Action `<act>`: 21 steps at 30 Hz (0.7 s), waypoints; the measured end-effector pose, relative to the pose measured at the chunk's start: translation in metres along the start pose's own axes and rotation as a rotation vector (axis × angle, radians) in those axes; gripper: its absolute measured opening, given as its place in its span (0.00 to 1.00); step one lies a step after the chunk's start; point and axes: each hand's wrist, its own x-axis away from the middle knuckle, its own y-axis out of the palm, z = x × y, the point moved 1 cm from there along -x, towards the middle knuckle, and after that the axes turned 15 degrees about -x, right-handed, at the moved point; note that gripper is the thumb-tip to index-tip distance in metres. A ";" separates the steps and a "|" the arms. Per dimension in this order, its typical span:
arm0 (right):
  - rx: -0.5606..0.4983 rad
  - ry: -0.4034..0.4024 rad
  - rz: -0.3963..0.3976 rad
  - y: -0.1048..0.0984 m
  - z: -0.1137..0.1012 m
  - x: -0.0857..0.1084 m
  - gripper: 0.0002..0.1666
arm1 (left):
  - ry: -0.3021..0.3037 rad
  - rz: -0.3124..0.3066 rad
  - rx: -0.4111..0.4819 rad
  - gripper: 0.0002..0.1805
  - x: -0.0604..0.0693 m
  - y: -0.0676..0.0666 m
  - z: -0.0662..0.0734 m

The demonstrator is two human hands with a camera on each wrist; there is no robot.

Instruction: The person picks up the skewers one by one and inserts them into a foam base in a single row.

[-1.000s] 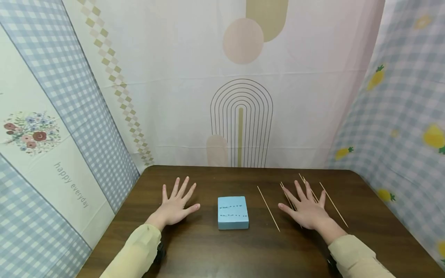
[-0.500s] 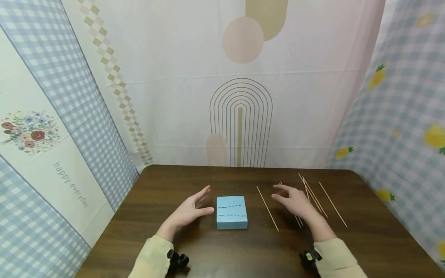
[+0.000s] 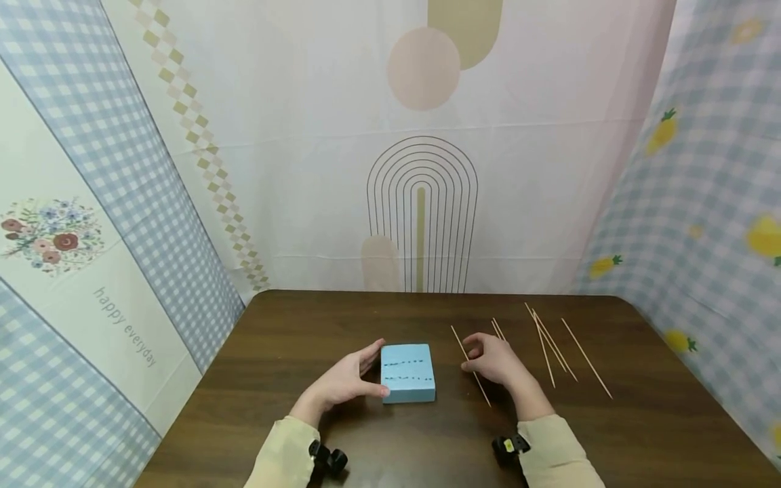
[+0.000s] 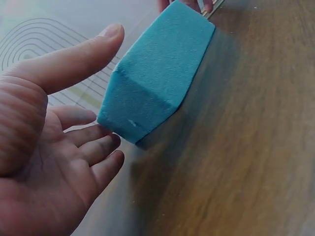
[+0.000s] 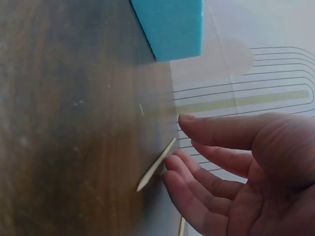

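A light blue foam block with rows of small dark holes on top sits mid-table. My left hand is at its left side, thumb by the front corner and fingers by the far edge. In the left wrist view the fingers of that hand are relaxed and the block stands on the table. My right hand is over the thin wooden skewer nearest the block. In the right wrist view, thumb and fingers are apart, with the pointed skewer beside the fingertips.
Several more skewers lie to the right: a crossed group, a single one farther right, and some partly hidden behind my right hand. The brown table ends at a printed cloth. Both wrists carry small black cameras.
Both hands, spread flat on the table at first, have lifted and moved inward. The left reached the block's side; the right came off the other skewers to the nearest one. The block stayed put.
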 end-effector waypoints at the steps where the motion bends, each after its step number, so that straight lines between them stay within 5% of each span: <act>1: 0.008 0.003 0.000 0.001 0.001 -0.001 0.29 | -0.001 -0.001 -0.004 0.60 -0.001 0.001 0.000; 21: 0.006 0.048 0.026 0.002 0.010 -0.010 0.40 | -0.034 0.028 -0.025 0.59 -0.007 0.007 -0.003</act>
